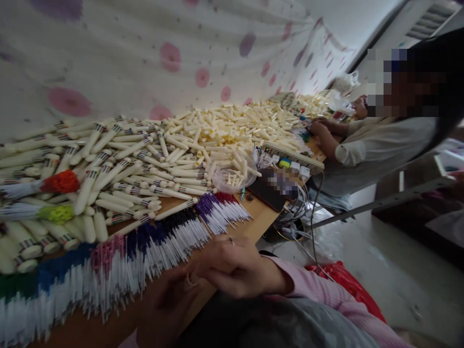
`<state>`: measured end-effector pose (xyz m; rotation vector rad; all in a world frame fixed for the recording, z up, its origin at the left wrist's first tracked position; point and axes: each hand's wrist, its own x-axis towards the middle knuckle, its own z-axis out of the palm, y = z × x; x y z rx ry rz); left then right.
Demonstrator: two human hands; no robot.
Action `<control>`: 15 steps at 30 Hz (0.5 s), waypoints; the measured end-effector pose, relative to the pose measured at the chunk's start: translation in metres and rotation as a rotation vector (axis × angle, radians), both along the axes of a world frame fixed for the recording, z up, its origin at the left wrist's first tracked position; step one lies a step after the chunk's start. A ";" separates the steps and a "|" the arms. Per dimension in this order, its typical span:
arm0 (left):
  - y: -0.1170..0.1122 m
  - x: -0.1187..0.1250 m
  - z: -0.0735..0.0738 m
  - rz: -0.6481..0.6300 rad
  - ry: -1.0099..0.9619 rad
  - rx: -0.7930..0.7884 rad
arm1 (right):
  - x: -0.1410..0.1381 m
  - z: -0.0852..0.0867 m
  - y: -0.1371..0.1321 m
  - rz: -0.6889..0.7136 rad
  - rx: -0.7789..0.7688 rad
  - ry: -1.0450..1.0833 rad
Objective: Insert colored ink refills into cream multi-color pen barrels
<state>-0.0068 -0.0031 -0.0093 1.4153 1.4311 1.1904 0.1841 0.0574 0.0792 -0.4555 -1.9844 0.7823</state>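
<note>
My right hand [235, 263], in a pink sleeve, is closed, with thumb and fingers pinched at a small pale ring-like part [191, 280]. My left hand [167, 302] is in shadow at the table's front edge. Its fingers are closed round the same part from the other side; the part is too blurred to name more exactly. Beyond my hands lie rows of thin pen refills [152, 253] with white stems and coloured ends, grouped by colour. Behind them is a heap of cream multicolour pens [118, 169].
Cream pen barrels [224, 128] are piled along the patterned curtain. A clear plastic tub [234, 179], a phone [268, 191] and a power strip [293, 157] with cables stand at the right. A co-worker [384, 145] sits beyond. A red bag [348, 285] lies on the floor.
</note>
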 end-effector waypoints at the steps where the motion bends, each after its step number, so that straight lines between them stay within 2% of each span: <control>1: -0.001 -0.001 -0.003 0.002 -0.003 0.017 | 0.000 -0.002 0.000 -0.010 -0.074 0.003; 5: -0.005 -0.001 -0.008 -0.006 -0.030 0.042 | 0.004 -0.009 0.001 0.024 -0.446 0.044; 7: -0.006 -0.001 -0.007 0.006 -0.019 0.059 | 0.004 -0.013 0.002 0.054 -0.571 0.085; 12: -0.005 -0.001 -0.003 0.017 -0.035 0.024 | 0.000 -0.018 0.008 -0.003 -0.588 0.070; 15: -0.004 -0.004 0.000 0.027 -0.030 -0.017 | -0.004 -0.019 0.009 -0.049 -0.687 0.070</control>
